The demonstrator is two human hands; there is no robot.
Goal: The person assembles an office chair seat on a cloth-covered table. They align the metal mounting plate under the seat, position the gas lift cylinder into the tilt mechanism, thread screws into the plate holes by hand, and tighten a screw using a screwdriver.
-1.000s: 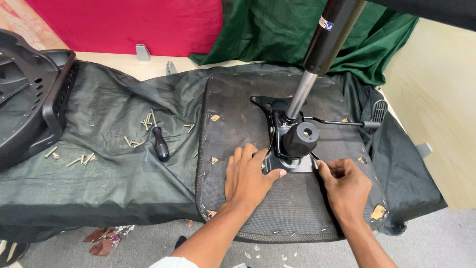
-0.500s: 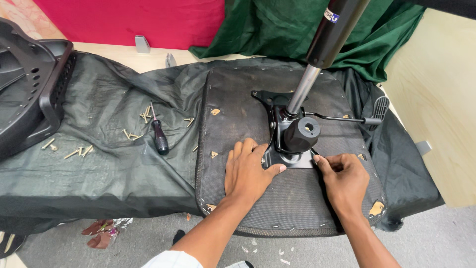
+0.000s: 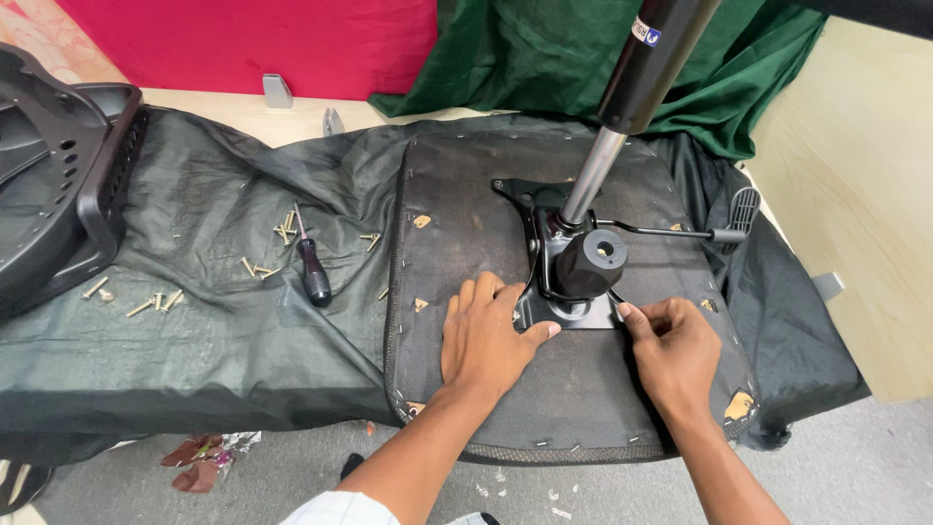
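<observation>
Now, with little changed over the last second, the left hand [image 3: 489, 335] is still pressing flat, open, beside the black metal seat mechanism plate [image 3: 569, 309], centred on the upturned dark seat base [image 3: 466, 214]; the right hand [image 3: 673, 348] is pinching something small at its right edge.

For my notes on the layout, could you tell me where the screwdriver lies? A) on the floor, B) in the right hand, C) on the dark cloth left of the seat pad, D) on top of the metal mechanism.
C: the screwdriver lies on the dark cloth among loose screws, left of the seat pad; neither hand holds it.
</observation>
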